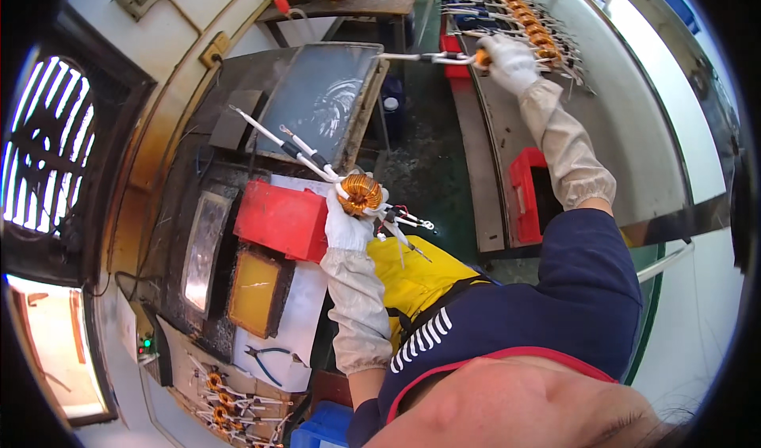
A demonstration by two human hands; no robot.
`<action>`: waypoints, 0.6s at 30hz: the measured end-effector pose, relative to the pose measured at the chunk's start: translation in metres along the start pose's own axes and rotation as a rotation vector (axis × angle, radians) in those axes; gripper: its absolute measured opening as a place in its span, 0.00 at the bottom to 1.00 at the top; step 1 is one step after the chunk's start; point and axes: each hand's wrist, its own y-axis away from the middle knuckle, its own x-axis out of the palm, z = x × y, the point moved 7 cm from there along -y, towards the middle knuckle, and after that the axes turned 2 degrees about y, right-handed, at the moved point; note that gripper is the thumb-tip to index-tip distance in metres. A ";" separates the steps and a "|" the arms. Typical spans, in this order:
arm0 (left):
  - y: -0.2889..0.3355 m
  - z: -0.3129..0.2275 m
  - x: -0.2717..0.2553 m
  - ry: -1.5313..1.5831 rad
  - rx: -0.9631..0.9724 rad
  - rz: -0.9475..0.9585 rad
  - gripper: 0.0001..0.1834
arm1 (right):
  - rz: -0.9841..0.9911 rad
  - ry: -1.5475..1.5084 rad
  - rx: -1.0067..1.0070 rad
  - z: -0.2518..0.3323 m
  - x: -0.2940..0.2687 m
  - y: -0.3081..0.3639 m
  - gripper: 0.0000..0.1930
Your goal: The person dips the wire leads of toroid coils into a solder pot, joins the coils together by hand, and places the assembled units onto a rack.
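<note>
My left hand (347, 224), in a white glove, grips a copper-wound ring coil (361, 193) whose long white-sleeved leads (279, 141) stick out up and to the left over the dark bench. My right hand (509, 61), also gloved, is stretched far forward and holds a second coil (481, 56) by the row of coils (523, 12) laid on the grey table; its leads (412, 56) point left.
A red box (279, 220) sits just left of my left hand, with a yellow tray (255, 291) and a metal tray (204, 250) below it. Blue pliers (268, 359) and several finished coils (222, 400) lie near the bottom left. A red bin (525, 194) stands under the grey table.
</note>
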 end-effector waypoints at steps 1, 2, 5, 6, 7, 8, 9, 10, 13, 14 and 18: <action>-0.001 0.003 0.001 0.009 -0.017 -0.016 0.27 | 0.045 0.091 0.079 -0.029 -0.001 0.006 0.14; -0.001 0.004 0.000 0.012 -0.023 -0.015 0.27 | 0.102 0.143 0.156 -0.050 -0.006 0.013 0.15; -0.003 0.011 0.003 -0.003 -0.059 0.009 0.26 | 0.201 0.251 0.405 -0.121 -0.007 0.045 0.20; -0.004 0.015 0.005 0.005 -0.078 0.028 0.25 | 0.207 0.277 0.445 -0.145 -0.005 0.056 0.21; -0.005 0.017 0.005 0.010 -0.095 0.043 0.25 | 0.207 0.284 0.446 -0.158 0.000 0.063 0.21; -0.007 0.016 0.001 0.011 -0.095 0.043 0.25 | 0.239 0.341 0.533 -0.173 0.008 0.070 0.22; -0.010 0.016 -0.002 0.021 -0.102 0.050 0.24 | 0.267 0.398 0.621 -0.184 0.015 0.076 0.22; -0.012 0.016 -0.003 0.029 -0.113 0.056 0.24 | 0.267 0.398 0.624 -0.189 0.022 0.080 0.22; -0.011 0.016 -0.003 -0.005 -0.107 0.009 0.24 | 0.249 0.256 0.726 -0.192 0.032 0.086 0.23; -0.010 0.015 -0.002 -0.044 -0.093 -0.023 0.24 | 0.245 0.254 0.725 -0.188 0.035 0.081 0.23; -0.012 0.019 0.001 -0.067 -0.098 -0.033 0.24 | 0.155 0.349 0.668 -0.199 0.060 0.070 0.22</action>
